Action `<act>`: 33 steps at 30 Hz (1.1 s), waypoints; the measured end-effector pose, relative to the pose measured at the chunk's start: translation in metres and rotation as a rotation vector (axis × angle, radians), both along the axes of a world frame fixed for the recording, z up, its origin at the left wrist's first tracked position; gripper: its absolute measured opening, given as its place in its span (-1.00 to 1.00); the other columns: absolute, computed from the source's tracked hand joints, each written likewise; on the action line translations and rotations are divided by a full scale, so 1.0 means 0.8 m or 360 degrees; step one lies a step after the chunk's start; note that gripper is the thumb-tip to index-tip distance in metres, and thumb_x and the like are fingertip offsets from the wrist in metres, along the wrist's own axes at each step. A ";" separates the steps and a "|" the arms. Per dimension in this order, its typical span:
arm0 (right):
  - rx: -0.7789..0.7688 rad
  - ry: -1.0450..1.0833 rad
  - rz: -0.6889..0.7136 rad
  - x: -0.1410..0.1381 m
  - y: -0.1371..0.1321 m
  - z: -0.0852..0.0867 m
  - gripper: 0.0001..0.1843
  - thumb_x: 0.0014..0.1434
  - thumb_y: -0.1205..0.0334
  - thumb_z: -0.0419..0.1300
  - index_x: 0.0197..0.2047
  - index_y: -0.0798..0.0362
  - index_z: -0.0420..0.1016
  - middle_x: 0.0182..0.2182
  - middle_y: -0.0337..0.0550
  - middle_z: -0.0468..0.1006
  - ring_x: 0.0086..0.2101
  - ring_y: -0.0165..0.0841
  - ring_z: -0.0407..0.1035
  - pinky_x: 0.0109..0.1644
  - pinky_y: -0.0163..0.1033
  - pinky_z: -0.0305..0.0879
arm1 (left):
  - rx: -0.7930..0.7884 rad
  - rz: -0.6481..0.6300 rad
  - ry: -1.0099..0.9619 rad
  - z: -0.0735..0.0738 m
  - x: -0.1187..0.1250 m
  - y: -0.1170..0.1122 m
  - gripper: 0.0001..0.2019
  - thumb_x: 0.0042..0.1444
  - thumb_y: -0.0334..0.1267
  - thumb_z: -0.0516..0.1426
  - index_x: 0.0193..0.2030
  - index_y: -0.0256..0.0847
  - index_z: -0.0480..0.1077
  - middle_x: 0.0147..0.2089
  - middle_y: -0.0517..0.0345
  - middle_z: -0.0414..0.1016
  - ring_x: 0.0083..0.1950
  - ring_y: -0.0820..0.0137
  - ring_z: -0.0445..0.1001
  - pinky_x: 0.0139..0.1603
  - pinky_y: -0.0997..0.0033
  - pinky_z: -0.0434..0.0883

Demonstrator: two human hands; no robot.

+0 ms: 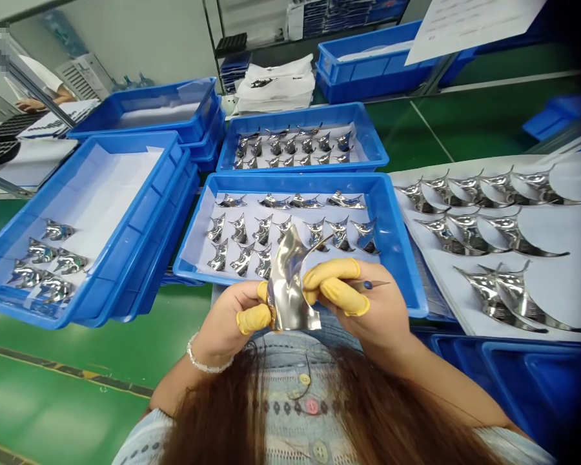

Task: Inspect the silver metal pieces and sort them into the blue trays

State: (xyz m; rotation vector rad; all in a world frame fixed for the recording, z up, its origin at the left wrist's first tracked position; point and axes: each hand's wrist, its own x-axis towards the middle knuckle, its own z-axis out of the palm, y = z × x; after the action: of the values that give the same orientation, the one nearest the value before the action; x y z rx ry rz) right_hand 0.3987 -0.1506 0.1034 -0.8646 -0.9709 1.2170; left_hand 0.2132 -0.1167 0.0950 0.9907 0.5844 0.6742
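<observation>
My left hand (227, 323) and my right hand (363, 303) both pinch a thin, curved, mirror-polished metal piece (285, 284) above the front edge of a blue plastic tray (290, 182). Yellow finger cots cover several of my fingers. My right hand also holds a thin pointed tool (370, 284) with a small blue mark, its tip sticking out to the right. Just beyond the held piece, several similar polished pieces lie in rows on the white liner of the tray. A beaded bracelet circles my left wrist.
A blue tray (164, 194) with a few pieces stands to my left, and another holding rows of pieces (300, 113) stands ahead. A white board (552, 271) with larger pieces lies right. Stacked blue crates stand beyond and at lower right. A co-worker's hand shows far left.
</observation>
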 end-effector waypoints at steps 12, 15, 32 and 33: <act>-0.0492 0.0672 0.0647 -0.011 0.015 -0.026 -0.54 0.02 -0.06 0.44 -0.53 0.06 0.33 -0.73 -0.44 0.21 -0.73 -0.61 -0.13 -0.62 -0.41 -0.17 | 0.0136 0.0084 -0.0117 0.015 -0.001 -0.008 -0.69 0.18 0.02 0.27 -0.21 -0.22 0.63 -0.44 0.13 0.53 -0.40 0.42 0.49 -0.32 0.47 0.45; -0.0482 0.0750 0.0714 -0.012 0.016 -0.031 -0.56 0.06 -0.02 0.43 -0.52 0.07 0.33 -0.71 -0.44 0.22 -0.73 -0.61 -0.14 -0.63 -0.42 -0.21 | 0.0224 0.0108 -0.0010 0.016 -0.004 -0.009 -0.65 0.18 0.04 0.26 -0.18 -0.23 0.65 -0.38 0.07 0.59 -0.37 0.37 0.51 -0.31 0.42 0.46; 0.0238 -0.0290 0.0392 0.005 0.009 -0.024 -0.64 0.19 -0.09 0.33 -0.35 0.06 0.62 -0.41 -0.18 0.52 -0.38 -0.38 0.38 -0.30 -0.29 0.34 | 0.1401 0.0467 0.0310 0.014 -0.021 0.004 -0.85 0.12 -0.09 0.33 -0.27 -0.09 0.64 -0.45 0.15 0.60 -0.39 0.38 0.45 -0.25 0.33 0.38; 0.0264 -0.0284 0.0403 0.005 0.009 -0.023 -0.66 0.20 -0.08 0.33 -0.34 0.05 0.62 -0.42 -0.20 0.50 -0.39 -0.39 0.37 -0.32 -0.31 0.32 | 0.1422 0.0469 0.0321 0.014 -0.021 0.004 -0.84 0.13 -0.08 0.33 -0.30 -0.10 0.64 -0.47 0.15 0.58 -0.39 0.38 0.44 -0.25 0.31 0.38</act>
State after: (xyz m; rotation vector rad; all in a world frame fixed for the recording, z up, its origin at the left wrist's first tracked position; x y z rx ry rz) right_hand 0.4025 -0.1431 0.0853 -0.7431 -1.3388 1.2656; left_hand 0.1965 -0.1134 0.1060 1.8398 0.6170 1.1498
